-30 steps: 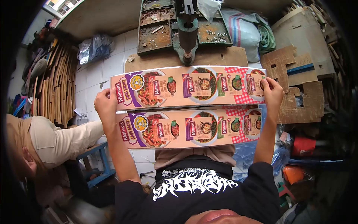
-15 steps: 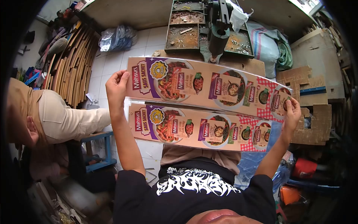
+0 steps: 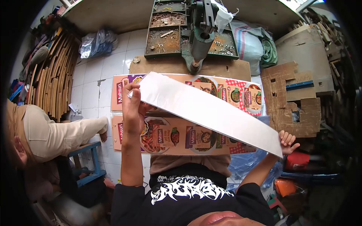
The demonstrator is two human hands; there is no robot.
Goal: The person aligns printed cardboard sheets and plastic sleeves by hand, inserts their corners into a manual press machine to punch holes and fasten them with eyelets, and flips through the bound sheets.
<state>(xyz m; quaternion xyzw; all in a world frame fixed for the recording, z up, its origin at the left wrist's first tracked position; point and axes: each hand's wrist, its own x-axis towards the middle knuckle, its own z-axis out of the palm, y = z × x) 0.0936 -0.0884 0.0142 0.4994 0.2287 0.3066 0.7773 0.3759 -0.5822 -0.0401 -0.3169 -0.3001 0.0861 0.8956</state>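
Observation:
A long strip-shaped panel (image 3: pixel 203 109) is held up between my two hands, its plain white face toward me, slanting down to the right. My left hand (image 3: pixel 134 103) grips its left end, fingers curled over the edge. At the lower right corner, my right hand (image 3: pixel 287 142) is closed on the other end, thumb pointing outward. Beneath lie two printed "Mahsuri" food panels: an upper one (image 3: pixel 120 101) by the press and a lower one (image 3: pixel 169 147) nearer my lap. The raised panel hides part of both.
A hand press (image 3: pixel 201 45) stands behind the panels, beside a compartmented metal tray (image 3: pixel 169 39) of small hardware. Cut brown board (image 3: pixel 277 109) lies at right, wooden strips (image 3: pixel 56 79) at left. Another person's leg (image 3: pixel 71 128) extends from the left near a blue stool (image 3: pixel 92 164).
The panel in my hands has turned from its printed side to its white side and now slants. Another printed panel shows beneath it. The whole view has shifted somewhat.

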